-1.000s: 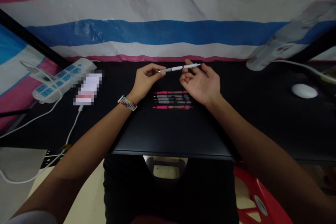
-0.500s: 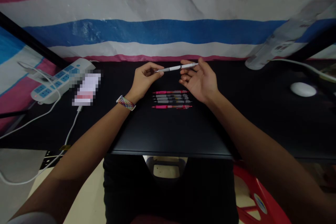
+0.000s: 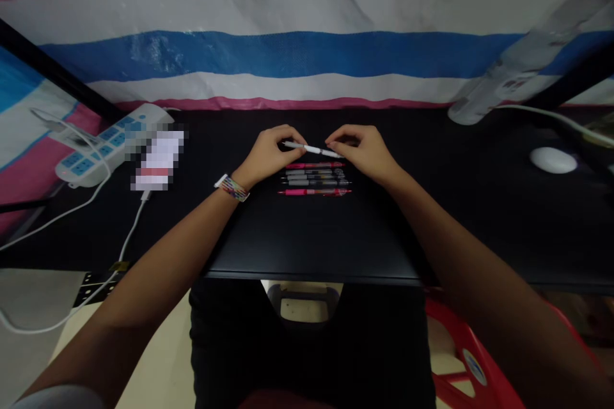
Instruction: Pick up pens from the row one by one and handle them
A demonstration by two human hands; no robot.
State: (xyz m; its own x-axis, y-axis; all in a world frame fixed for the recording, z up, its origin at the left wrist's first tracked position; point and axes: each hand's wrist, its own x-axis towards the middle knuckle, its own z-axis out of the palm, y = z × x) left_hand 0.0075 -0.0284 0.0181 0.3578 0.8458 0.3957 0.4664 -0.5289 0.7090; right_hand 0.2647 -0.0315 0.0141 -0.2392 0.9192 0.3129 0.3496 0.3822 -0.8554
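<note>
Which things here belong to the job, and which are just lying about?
Likely in the job:
white pen, between left hand and right hand
pink pens
grey pens

Likely just about:
power strip
pixelated phone-like thing
white mouse
tall cylinder

Probably a small personal desk space, judging by the black bench [image 3: 316,236] with a power strip [image 3: 115,144] and a charging phone [image 3: 158,160] on its left and a striped plastic sheet [image 3: 307,54] hung behind it.
</note>
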